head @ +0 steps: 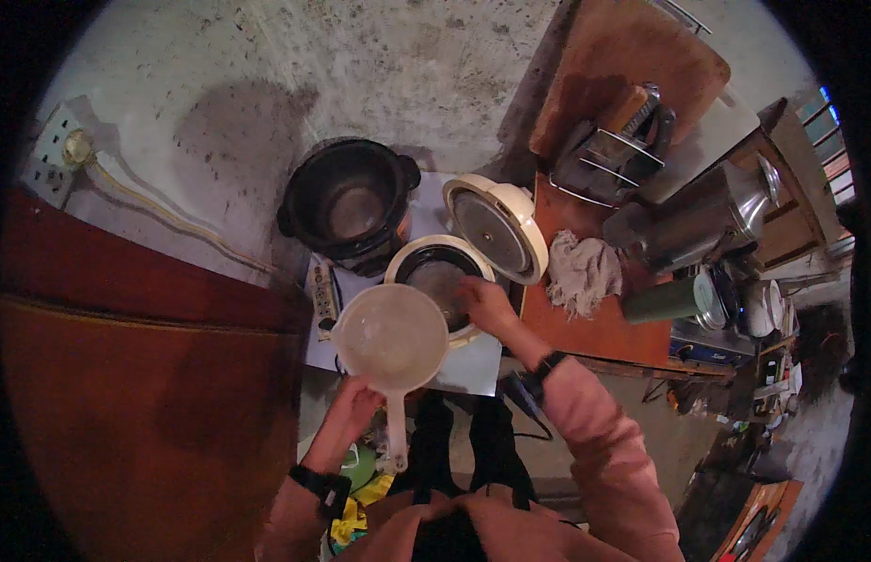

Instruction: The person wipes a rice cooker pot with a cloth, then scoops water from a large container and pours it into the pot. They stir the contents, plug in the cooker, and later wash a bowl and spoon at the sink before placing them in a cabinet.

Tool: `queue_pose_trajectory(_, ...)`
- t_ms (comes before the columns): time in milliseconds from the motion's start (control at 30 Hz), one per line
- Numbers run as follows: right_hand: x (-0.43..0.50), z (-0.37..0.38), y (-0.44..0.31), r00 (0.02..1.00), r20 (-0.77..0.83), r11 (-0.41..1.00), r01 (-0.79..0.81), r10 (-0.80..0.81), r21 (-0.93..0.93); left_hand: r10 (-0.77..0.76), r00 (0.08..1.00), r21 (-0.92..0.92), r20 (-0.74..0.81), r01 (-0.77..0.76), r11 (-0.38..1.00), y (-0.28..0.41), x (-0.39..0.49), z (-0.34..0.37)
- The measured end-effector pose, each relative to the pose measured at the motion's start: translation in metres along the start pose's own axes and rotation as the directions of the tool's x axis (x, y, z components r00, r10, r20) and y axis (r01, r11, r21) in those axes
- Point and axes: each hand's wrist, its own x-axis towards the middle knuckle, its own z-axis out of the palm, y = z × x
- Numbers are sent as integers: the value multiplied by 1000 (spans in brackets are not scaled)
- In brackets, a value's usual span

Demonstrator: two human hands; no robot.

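Observation:
My left hand (358, 404) holds a pale plastic ladle-like scoop (392, 337) with a round bowl, near its rim by the handle; the handle points down towards me. The scoop overlaps the left front edge of a cream rice cooker (470, 246), whose lid (497, 228) stands open to the right. My right hand (485, 305) reaches over the right side of the cooker's dark inner pot (439, 281), its fingertips at the pot's inside; whether they touch anything there cannot be told. A black pot-like cooker (351, 200) without a lid stands behind on the left.
A power strip (325, 295) lies left of the rice cooker. On the red-brown table (583, 334) at the right are a crumpled cloth (584, 272), a wire knife rack (607, 165), a metal container (695, 214) and a green cylinder (664, 298). A wooden cabinet (154, 414) fills the left.

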Motion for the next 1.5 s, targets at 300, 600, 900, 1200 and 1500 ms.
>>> queue_pose_trajectory(300,90,74,-12,956,292,903,135,-11,-408,84,992,-21,-92,-86,996,14,-62,-30)
queue_pose_trajectory(600,58,39,-12,723,684,501,558,99,-662,140,984,-7,-106,-142,990,22,-69,-37)
queue_pose_trajectory(900,83,73,-7,804,583,545,544,-118,-639,172,979,47,-107,-168,985,32,-57,-19)
queue_pose_trajectory(1200,63,42,0,846,516,606,484,-137,-632,166,984,89,-70,-160,983,37,-48,-38)
queue_pose_trajectory(1500,39,60,5,813,526,636,547,-250,-544,188,975,81,-122,-179,980,39,-44,-42)
